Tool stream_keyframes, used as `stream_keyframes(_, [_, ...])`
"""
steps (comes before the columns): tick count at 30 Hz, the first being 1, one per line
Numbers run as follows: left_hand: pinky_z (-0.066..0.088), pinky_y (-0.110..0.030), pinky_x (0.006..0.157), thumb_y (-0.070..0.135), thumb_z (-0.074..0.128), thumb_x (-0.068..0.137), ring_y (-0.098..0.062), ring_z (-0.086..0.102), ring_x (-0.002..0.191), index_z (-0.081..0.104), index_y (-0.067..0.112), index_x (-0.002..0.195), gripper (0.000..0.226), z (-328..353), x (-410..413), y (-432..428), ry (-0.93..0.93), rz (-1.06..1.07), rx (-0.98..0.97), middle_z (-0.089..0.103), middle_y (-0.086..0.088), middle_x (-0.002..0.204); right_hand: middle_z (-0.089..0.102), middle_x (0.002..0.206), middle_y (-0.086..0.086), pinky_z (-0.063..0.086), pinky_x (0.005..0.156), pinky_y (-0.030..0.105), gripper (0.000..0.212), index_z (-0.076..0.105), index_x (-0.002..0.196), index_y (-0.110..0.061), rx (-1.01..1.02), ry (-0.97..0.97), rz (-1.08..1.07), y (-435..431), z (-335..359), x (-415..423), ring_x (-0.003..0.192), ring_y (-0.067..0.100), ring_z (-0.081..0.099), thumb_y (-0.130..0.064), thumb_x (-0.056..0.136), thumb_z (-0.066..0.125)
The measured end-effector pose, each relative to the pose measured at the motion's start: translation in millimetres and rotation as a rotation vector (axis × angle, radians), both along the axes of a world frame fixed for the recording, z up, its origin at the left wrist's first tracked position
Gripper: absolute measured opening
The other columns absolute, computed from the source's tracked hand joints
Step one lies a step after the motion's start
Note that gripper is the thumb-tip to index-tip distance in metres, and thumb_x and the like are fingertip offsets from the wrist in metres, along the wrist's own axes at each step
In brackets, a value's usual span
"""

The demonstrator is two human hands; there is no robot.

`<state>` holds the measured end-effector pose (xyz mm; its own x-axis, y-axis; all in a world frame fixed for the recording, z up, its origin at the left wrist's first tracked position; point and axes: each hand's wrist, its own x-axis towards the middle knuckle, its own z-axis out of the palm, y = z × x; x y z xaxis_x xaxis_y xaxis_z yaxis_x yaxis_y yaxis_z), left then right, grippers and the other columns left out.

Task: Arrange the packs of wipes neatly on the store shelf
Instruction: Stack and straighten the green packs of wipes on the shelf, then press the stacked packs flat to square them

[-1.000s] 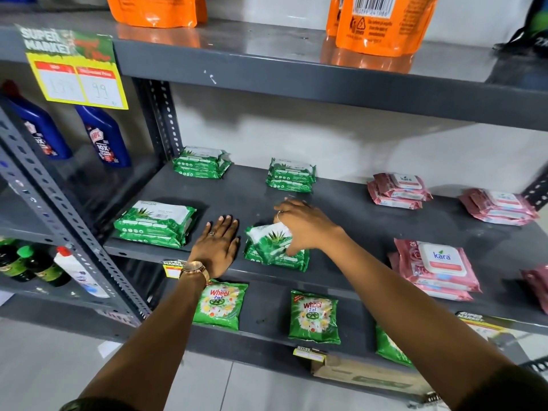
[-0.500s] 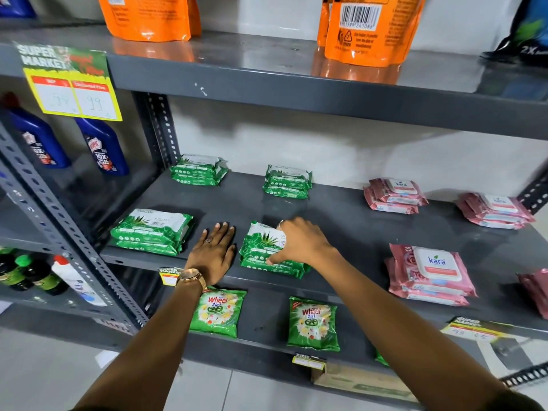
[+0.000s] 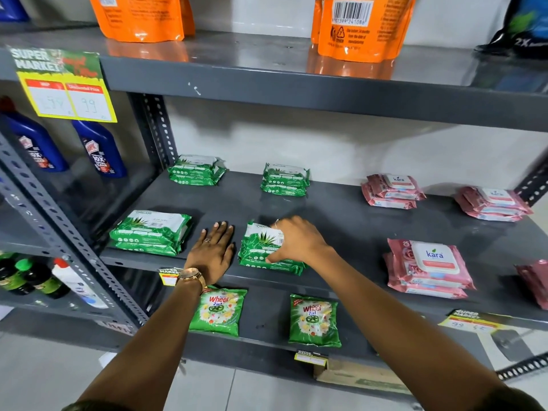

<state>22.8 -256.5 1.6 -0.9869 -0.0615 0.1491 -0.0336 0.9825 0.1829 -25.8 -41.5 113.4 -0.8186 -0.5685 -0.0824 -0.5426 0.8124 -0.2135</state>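
On the grey middle shelf [image 3: 341, 221] a stack of green wipes packs [image 3: 258, 247] lies near the front edge. My right hand [image 3: 296, 241] rests over its right side, fingers curled around the top pack. My left hand [image 3: 213, 250] lies flat on the shelf just left of that stack, fingers spread. Other green stacks sit at the front left [image 3: 151, 232], back left [image 3: 195, 170] and back middle [image 3: 284, 179]. Pink wipes stacks lie at the back right [image 3: 391, 191], far back right [image 3: 492, 203] and front right [image 3: 427, 268].
Orange pouches [image 3: 355, 25] stand on the shelf above. Green detergent sachets [image 3: 219, 310] lie on the shelf below. Blue bottles [image 3: 100, 149] stand in the bay to the left, behind a perforated upright post [image 3: 59, 232]. A yellow price card [image 3: 62, 87] hangs from the upper shelf edge.
The top green pack, tilted and lifted under my right hand before, now lies flat and squared on the stack. My left hand has stayed beside it.
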Motion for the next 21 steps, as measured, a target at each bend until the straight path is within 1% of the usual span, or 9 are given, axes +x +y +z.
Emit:
stream_keyframes(2, [0.003,-0.039,0.119,0.051,-0.002,0.083,-0.019,0.008,0.145,0.018,0.013,0.147,0.078,-1,1,-1,-0.009,-0.006,0.012,0.018,-0.007,0.157,0.061,0.125,0.012,0.048,0.094,0.040,0.081,0.054,0.129,-0.013,-0.005,0.002,0.000,0,0,0,0.116,0.029,0.056,-0.048,0.061,0.081])
stream_keyframes(4, [0.003,-0.039,0.119,0.052,0.005,0.087,-0.020,0.007,0.145,0.020,0.013,0.147,0.073,0,-1,-3,-0.037,-0.007,0.069,0.018,-0.008,0.157,0.055,0.135,0.011,0.045,0.101,0.042,0.090,0.047,0.136,-0.014,-0.023,-0.031,-0.006,4,-1,1,0.125,0.030,0.050,-0.050,0.061,0.080])
stream_keyframes(7, [-0.001,-0.039,0.118,0.036,0.029,0.098,-0.024,0.006,0.145,0.023,0.009,0.146,0.055,14,-6,3,-0.077,0.082,0.344,0.017,-0.013,0.157,0.032,0.154,0.010,0.025,0.116,0.046,0.106,0.028,0.146,-0.012,-0.084,-0.075,-0.052,25,-3,5,0.143,0.030,0.025,-0.062,0.064,0.072])
stream_keyframes(9, [0.002,-0.042,0.119,0.020,0.038,0.100,-0.028,0.008,0.145,0.029,0.007,0.144,0.047,28,-5,21,0.059,0.151,0.485,0.019,-0.015,0.156,0.023,0.158,0.010,0.013,0.119,0.046,0.099,0.023,0.148,-0.011,-0.176,-0.026,-0.121,51,-4,9,0.147,0.028,0.012,-0.067,0.074,0.057])
stream_keyframes(11, [0.009,-0.046,0.119,0.020,0.039,0.098,-0.030,0.013,0.144,0.036,0.006,0.141,0.045,45,1,51,0.272,0.121,0.438,0.025,-0.015,0.154,0.021,0.158,0.009,0.005,0.120,0.045,0.086,0.023,0.148,-0.011,-0.248,0.054,-0.208,84,-4,11,0.149,0.027,0.006,-0.064,0.084,0.044])
stream_keyframes(13, [0.011,-0.046,0.118,0.031,0.034,0.094,-0.028,0.015,0.144,0.037,0.008,0.140,0.051,61,4,86,0.341,-0.015,0.335,0.027,-0.013,0.153,0.023,0.158,0.009,0.004,0.120,0.048,0.076,0.026,0.147,-0.011,-0.251,0.153,-0.309,120,-3,8,0.149,0.029,0.005,-0.058,0.089,0.039])
stream_keyframes(16, [0.004,-0.042,0.118,0.048,0.017,0.091,-0.026,0.010,0.145,0.028,0.010,0.144,0.067,64,-7,126,0.234,-0.143,0.124,0.024,-0.011,0.155,0.023,0.158,0.014,0.007,0.119,0.055,0.069,0.028,0.146,-0.010,-0.151,0.249,-0.480,168,-5,-3,0.147,0.036,0.006,-0.051,0.093,0.039])
stream_keyframes(18, [0.000,-0.041,0.119,0.052,0.009,0.090,-0.024,0.006,0.145,0.018,0.007,0.147,0.072,57,-17,136,0.129,-0.096,0.044,0.019,-0.011,0.157,0.019,0.159,0.012,0.004,0.117,0.058,0.068,0.026,0.147,-0.013,-0.080,0.216,-0.577,194,-8,-8,0.147,0.038,0.002,-0.052,0.093,0.036])
stream_keyframes(21, [0.001,-0.042,0.119,0.054,-0.002,0.085,-0.024,0.007,0.146,0.015,0.004,0.146,0.081,50,-24,139,0.077,-0.019,-0.024,0.019,-0.013,0.157,0.015,0.160,0.008,0.001,0.116,0.061,0.065,0.024,0.148,-0.019,-0.033,0.110,-0.653,216,-15,-12,0.147,0.037,-0.003,-0.052,0.093,0.035])
